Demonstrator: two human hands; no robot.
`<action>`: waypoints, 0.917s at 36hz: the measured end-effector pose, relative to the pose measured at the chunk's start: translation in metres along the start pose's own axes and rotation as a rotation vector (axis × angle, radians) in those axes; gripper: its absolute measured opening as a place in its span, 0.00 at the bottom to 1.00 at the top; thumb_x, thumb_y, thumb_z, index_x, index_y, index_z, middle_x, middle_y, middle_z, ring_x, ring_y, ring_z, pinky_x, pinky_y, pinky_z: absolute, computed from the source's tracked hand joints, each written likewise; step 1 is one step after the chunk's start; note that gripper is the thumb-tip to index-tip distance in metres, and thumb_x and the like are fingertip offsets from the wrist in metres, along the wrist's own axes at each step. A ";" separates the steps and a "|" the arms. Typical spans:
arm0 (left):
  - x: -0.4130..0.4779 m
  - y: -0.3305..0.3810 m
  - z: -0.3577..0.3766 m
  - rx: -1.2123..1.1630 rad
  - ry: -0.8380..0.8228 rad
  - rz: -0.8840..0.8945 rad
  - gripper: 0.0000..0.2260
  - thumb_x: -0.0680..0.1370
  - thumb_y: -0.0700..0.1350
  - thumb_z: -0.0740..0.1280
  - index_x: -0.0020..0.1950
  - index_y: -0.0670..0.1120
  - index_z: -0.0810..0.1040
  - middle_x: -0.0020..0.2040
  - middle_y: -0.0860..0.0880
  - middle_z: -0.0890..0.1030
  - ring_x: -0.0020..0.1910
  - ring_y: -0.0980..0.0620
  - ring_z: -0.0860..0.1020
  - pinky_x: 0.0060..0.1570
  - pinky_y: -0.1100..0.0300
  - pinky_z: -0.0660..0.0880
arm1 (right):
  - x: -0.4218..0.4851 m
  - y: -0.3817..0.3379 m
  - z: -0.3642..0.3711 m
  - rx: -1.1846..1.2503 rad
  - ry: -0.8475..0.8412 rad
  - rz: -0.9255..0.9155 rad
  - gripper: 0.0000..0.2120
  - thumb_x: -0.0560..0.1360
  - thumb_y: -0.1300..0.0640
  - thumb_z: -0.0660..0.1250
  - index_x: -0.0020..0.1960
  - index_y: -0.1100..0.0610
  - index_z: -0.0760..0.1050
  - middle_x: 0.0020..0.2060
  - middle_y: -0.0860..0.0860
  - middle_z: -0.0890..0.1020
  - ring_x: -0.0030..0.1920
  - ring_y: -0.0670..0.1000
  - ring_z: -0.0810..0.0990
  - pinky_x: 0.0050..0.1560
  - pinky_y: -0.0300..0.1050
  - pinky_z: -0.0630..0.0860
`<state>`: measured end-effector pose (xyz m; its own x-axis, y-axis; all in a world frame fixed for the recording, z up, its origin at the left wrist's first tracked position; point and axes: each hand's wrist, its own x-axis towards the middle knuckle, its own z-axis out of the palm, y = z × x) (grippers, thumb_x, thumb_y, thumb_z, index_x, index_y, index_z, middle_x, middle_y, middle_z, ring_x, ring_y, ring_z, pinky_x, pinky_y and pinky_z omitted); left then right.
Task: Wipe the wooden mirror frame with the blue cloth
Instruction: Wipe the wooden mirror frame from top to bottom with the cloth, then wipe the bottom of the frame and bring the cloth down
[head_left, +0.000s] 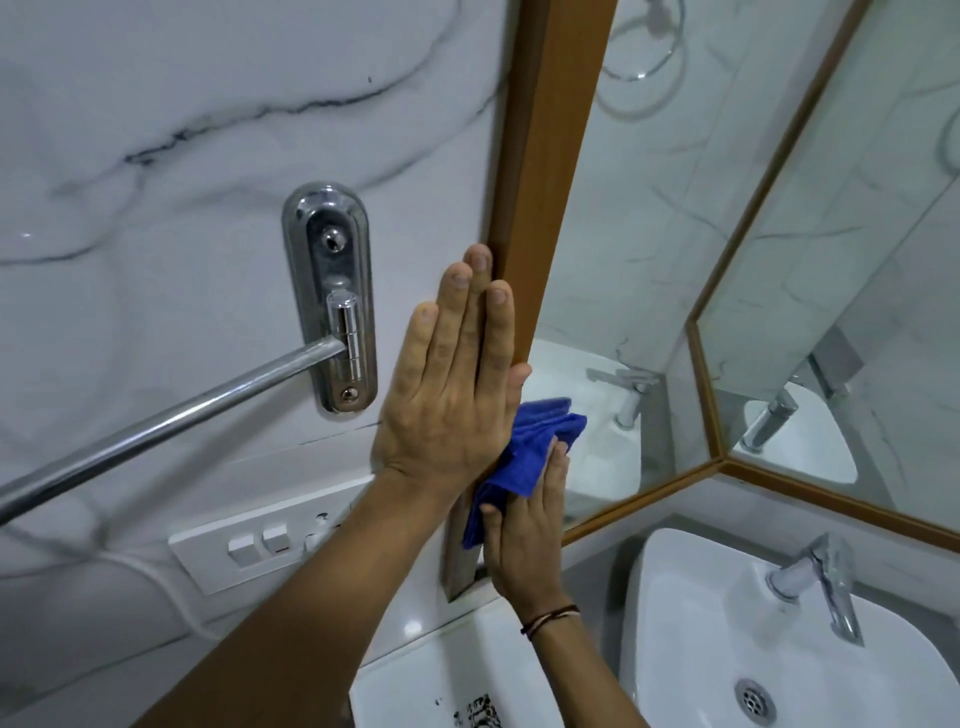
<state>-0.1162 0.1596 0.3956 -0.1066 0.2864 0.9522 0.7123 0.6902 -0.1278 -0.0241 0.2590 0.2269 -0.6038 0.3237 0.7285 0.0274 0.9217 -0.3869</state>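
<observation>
The wooden mirror frame (550, 156) runs up the middle of the head view as a brown vertical strip beside the mirror glass. My left hand (452, 379) lies flat and open against the frame's outer left edge, fingers straight and pointing up. Just below it, my right hand (524, 535) presses the bunched blue cloth (524, 452) against the lower part of the frame. The cloth partly hides the frame's front face there. A thread band circles my right wrist.
A chrome towel bar (171, 421) on its wall bracket (332, 296) juts out at the left. A white switch plate (260, 540) sits below it. A white basin (727, 649) with a chrome tap (826, 582) lies at the lower right. A second mirror panel (857, 260) meets the first at an angle.
</observation>
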 end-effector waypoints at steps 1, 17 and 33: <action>0.000 0.000 0.000 0.002 -0.006 -0.002 0.33 0.93 0.53 0.49 0.90 0.35 0.40 0.91 0.36 0.40 0.92 0.40 0.42 0.91 0.46 0.41 | -0.001 -0.002 0.000 0.010 0.014 0.003 0.32 0.91 0.42 0.47 0.90 0.51 0.40 0.89 0.51 0.40 0.89 0.57 0.39 0.88 0.54 0.40; 0.003 0.000 -0.007 0.015 -0.056 -0.009 0.37 0.93 0.53 0.55 0.89 0.37 0.34 0.89 0.38 0.33 0.91 0.43 0.36 0.91 0.47 0.38 | -0.111 -0.009 0.008 0.260 -0.341 0.541 0.25 0.88 0.33 0.46 0.83 0.24 0.45 0.84 0.27 0.56 0.86 0.42 0.61 0.84 0.52 0.66; -0.259 0.036 -0.094 -0.247 -0.821 -0.174 0.32 0.89 0.54 0.55 0.88 0.34 0.63 0.88 0.35 0.65 0.86 0.36 0.68 0.88 0.45 0.57 | -0.180 -0.021 -0.022 -0.055 -0.660 0.604 0.28 0.89 0.61 0.57 0.87 0.50 0.60 0.84 0.52 0.68 0.80 0.54 0.73 0.81 0.50 0.70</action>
<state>0.0021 0.0477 0.1708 -0.6259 0.6441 0.4398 0.7592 0.6321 0.1548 0.1014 0.1866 0.1167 -0.8088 0.5838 -0.0703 0.5166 0.6484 -0.5592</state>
